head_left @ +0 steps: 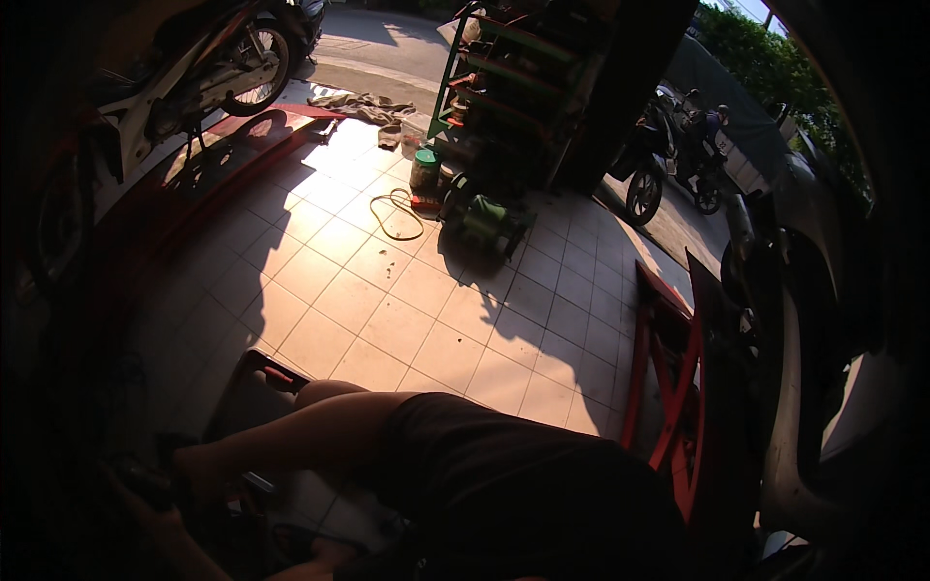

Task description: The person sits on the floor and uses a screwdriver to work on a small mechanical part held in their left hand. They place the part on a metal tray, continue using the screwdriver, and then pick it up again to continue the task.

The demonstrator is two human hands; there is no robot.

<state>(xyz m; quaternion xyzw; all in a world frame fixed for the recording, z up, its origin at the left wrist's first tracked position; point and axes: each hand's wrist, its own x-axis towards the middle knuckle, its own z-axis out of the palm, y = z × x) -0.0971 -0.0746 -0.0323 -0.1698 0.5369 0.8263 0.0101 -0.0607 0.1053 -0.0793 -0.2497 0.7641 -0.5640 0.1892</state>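
My right arm comes out of a dark sleeve [542,465] and reaches across to the lower left. Its hand [199,474] is in deep shadow, and its fingers are hidden. From the lower edge my left forearm runs up to my left hand [145,508], which seems closed around a dark object [145,481] whose kind I cannot make out. Both hands are close together. Beside my arm stands a dark tray-like box [247,382] with a red item [281,378] at its edge. Another patch of bare skin [334,554] at the bottom is too dark to tell apart.
A motorcycle [194,92] stands on a red lift ramp [208,194] at left; another motorcycle [790,290] and a red frame [668,387] are at right. Ahead are a green shelf rack [523,44], a green-lidded jar [424,169], a green machine [489,218] and a cable loop [397,215].
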